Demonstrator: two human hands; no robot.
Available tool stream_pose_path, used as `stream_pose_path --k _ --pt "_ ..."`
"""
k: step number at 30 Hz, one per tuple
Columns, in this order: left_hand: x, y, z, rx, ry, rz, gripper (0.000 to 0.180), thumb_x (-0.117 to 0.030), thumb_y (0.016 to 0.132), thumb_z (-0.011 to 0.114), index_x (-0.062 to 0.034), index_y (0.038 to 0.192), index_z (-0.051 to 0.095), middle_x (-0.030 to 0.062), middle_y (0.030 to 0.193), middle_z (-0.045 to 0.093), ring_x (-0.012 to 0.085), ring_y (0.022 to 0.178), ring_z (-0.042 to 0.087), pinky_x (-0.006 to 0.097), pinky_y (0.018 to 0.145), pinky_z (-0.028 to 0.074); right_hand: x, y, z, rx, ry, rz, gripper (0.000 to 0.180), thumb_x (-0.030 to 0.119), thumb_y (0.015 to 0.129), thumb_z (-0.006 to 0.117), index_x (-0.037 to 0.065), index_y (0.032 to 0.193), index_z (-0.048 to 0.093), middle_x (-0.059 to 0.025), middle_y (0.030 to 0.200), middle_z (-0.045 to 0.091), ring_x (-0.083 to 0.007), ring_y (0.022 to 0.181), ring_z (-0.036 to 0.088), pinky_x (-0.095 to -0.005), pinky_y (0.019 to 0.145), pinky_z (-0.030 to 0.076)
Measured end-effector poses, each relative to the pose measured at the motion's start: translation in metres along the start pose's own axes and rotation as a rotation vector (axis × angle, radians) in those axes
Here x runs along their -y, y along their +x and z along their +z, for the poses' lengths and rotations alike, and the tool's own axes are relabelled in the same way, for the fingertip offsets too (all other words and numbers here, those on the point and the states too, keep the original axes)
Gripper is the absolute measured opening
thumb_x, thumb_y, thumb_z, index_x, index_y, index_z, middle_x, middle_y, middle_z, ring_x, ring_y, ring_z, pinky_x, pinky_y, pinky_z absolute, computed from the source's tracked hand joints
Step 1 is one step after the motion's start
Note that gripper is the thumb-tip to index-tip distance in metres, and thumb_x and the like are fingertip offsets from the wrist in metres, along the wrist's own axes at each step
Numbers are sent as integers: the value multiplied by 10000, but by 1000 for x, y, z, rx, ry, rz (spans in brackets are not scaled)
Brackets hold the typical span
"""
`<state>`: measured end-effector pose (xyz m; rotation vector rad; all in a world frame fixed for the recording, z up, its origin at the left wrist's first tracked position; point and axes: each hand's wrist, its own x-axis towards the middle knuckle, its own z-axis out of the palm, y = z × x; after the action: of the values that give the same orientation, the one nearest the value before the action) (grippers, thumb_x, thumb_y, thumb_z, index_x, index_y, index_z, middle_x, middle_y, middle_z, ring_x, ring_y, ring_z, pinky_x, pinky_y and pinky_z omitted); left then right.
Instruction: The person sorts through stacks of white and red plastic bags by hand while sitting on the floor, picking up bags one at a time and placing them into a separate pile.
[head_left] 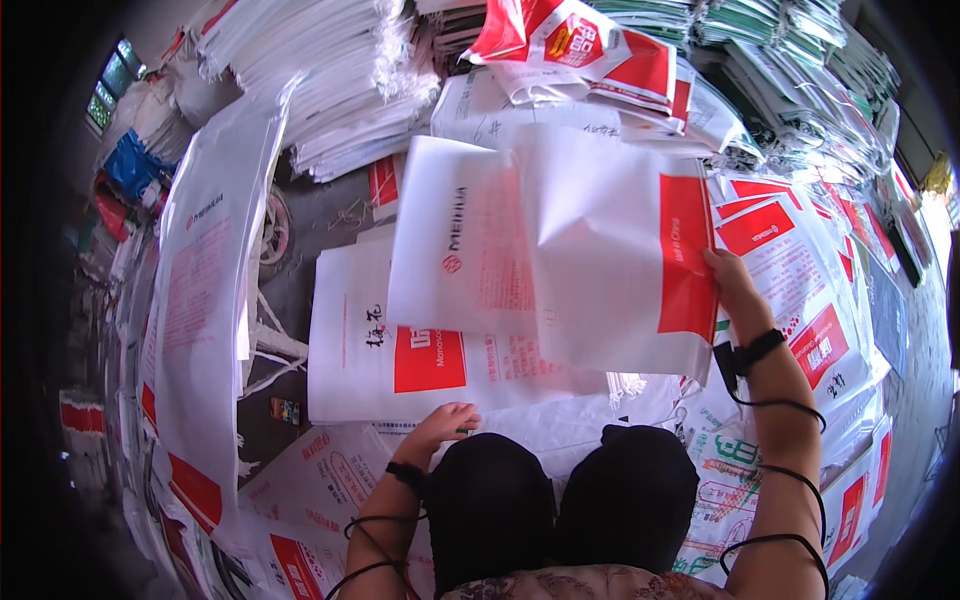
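Note:
My right hand (pixel 735 285) grips the red-printed right edge of a white woven sack (pixel 590 260), raised and spread out flat in front of me. My left hand (pixel 445 425) is lower, beside the near edge of another white sack (pixel 345 330) with a red block print. Its fingers reach to the right, apart from the raised sack. A small green bit shows by the left fingers, too small to name. The raised sack hides much of the one beneath it.
Tall stacks of flat white sacks (pixel 330 70) stand at the far left, with green-edged stacks (pixel 810 90) far right. A long sack (pixel 200 280) hangs at my left. Red-printed sacks (pixel 790 250) pile up at right. Black cables (pixel 790 470) loop around my forearms.

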<state>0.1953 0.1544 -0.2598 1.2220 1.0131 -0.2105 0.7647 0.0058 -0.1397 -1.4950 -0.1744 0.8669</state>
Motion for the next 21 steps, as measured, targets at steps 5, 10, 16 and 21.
stream_pose_path --k 5,10,16,21 --pt "6 48 18 125 -444 -79 754 -602 1010 441 48 1393 454 186 1319 608 258 1175 628 411 952 536 -29 -22 -27 -20 -85 61 408 218 1021 555 -100 1277 538 -176 1112 685 -238 872 708 -360 793 591" --pt "9 105 28 219 -581 -218 869 -689 963 427 94 1336 475 209 1324 601 292 1200 615 444 955 538 -46 -68 -35 -42 -88 107 399 234 1033 529 -48 1315 536 -164 1118 686 -222 884 710 -338 786 599" --pt "22 167 29 -96 -1009 -2 634 -507 1004 535 60 1287 508 193 1253 627 267 1130 631 390 931 547 -21 -120 -30 -47 48 137 388 235 1031 540 -22 1322 537 -149 1168 677 -218 944 707 -325 808 597" --pt "-22 174 25 -349 -1179 142 379 -326 1015 584 18 1172 581 141 1153 658 233 1031 649 344 905 551 -28 -131 -70 -68 -130 8 400 210 993 612 -5 1322 540 -120 1178 675 -197 996 691 -311 819 589"
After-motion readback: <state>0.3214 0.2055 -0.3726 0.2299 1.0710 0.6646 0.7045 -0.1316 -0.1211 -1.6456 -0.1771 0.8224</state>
